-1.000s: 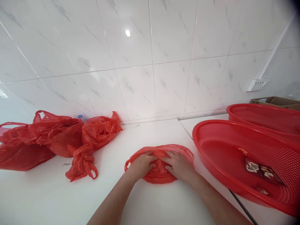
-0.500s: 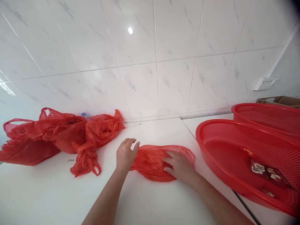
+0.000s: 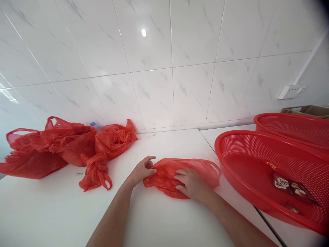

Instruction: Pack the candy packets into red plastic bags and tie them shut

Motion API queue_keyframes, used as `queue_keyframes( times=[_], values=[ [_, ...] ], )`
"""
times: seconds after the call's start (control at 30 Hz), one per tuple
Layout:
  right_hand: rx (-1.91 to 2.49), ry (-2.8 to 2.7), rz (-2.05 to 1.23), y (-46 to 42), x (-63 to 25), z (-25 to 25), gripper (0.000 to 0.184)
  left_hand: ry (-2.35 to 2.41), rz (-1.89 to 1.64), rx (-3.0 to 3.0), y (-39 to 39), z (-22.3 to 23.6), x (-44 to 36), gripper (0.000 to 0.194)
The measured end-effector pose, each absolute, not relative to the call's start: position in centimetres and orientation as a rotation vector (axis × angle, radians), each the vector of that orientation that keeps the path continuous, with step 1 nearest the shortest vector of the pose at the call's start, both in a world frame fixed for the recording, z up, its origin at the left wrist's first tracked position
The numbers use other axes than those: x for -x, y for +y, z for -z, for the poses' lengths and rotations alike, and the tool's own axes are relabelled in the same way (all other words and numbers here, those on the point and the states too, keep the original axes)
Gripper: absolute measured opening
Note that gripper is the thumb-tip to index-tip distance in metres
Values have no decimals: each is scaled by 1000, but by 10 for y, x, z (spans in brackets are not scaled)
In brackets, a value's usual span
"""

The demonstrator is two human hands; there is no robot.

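Observation:
A red plastic bag (image 3: 167, 187) lies spread and crumpled on the white tabletop in front of me, its handle loop pointing right. Across the middle of it rests my right hand (image 3: 192, 183), palm down, with the fingers stretched apart on the film. At the bag's left end is my left hand (image 3: 141, 171), its thumb against the bag's edge. The left fingers curl loosely, with a gap between them and the thumb. What lies inside the bag, if anything, is hidden.
Several filled red bags (image 3: 74, 147) stand at the left, with a small knotted red bag (image 3: 95, 173) before them. A blue bottle cap (image 3: 93, 124) shows behind. At right, a red perforated basket (image 3: 246, 192) holds dark packets (image 3: 293, 188), with another red basket (image 3: 293, 130) behind.
My left hand has turned and lowered to the bag's left end. My right hand has slid slightly left, and the bag's right side now spreads farther right.

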State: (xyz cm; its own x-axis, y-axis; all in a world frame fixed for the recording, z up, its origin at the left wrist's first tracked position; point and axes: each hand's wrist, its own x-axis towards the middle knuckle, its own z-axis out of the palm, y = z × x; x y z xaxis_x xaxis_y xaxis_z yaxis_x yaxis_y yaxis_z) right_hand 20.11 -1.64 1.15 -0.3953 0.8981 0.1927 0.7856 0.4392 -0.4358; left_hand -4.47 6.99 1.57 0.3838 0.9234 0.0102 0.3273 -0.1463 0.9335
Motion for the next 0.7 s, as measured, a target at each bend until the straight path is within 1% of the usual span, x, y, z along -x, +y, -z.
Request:
queue_keyframes(
  times=[0.07, 0.13, 0.33, 0.47, 0.57, 0.7],
  values=[
    [1419, -2294, -387, -16, -201, -9, 18, 1107, -777, -1593, 71, -10, 43, 34],
    [1402, -2290, -354, -15, -201, -7, 17, 1036, -821, -1445, 73, -5, 42, 28],
    [1283, -2162, -130, -17, -201, -8, 25, 858, -910, -1157, 79, 0, 42, 40],
    [1252, -2027, 18, -42, -205, -33, 25, 830, -935, -1114, 81, 1, 47, 44],
    [1368, -1943, 100, -69, -221, -63, 27, 824, -892, -1100, 81, 1, 50, 46],
    [1710, -1816, 155, -86, -275, -100, 31, 809, -864, -1104, 81, 1, 51, 44]
  ],
)
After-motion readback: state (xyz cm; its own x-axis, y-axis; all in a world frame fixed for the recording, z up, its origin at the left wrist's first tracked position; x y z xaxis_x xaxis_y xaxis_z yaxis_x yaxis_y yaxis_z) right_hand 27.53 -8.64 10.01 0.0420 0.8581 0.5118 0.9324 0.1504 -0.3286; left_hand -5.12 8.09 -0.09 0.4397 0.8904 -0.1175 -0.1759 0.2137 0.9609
